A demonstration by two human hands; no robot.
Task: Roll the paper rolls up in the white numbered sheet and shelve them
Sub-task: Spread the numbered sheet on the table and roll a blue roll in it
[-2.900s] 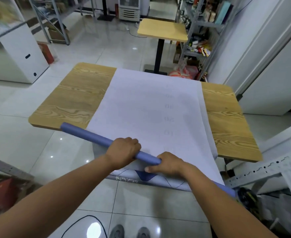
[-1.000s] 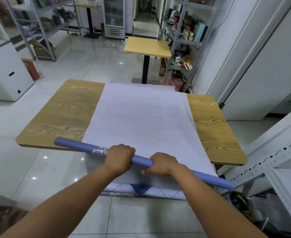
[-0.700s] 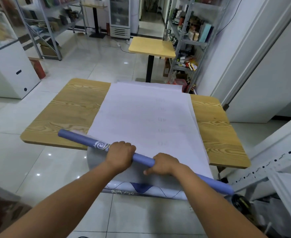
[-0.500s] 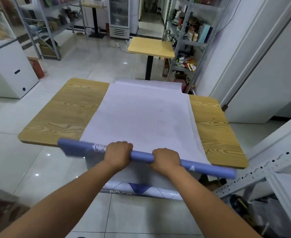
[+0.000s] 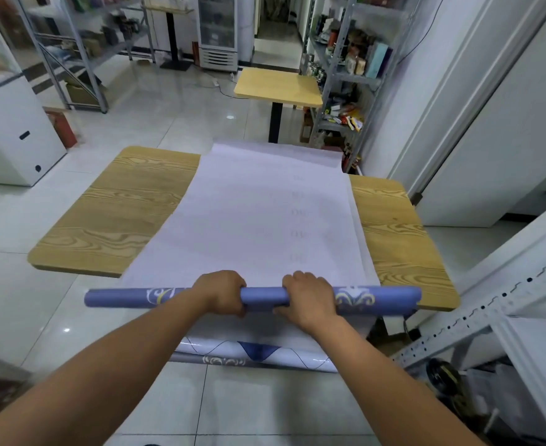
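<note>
A long blue paper roll (image 5: pixel 265 296) with pale swirl patterns lies level across the near edge of the wooden table (image 5: pixel 123 214). My left hand (image 5: pixel 221 292) grips it left of centre and my right hand (image 5: pixel 308 296) grips it right of centre, fingers curled over the top. The white numbered sheet (image 5: pixel 258 217) lies flat on the table beyond the roll, faint numbers down its right side. Its patterned near end (image 5: pixel 252 352) hangs below the table edge under my hands.
A small yellow table (image 5: pixel 278 86) stands behind. Metal shelving (image 5: pixel 345 75) with goods lines the right wall, and a white perforated rack (image 5: pixel 490 313) is close at my right. A white cabinet (image 5: pixel 11 133) stands at left, on a glossy tiled floor.
The roll has swung from a slant, left end farther, to level with the table's near edge. Both hands have stayed wrapped round it throughout.
</note>
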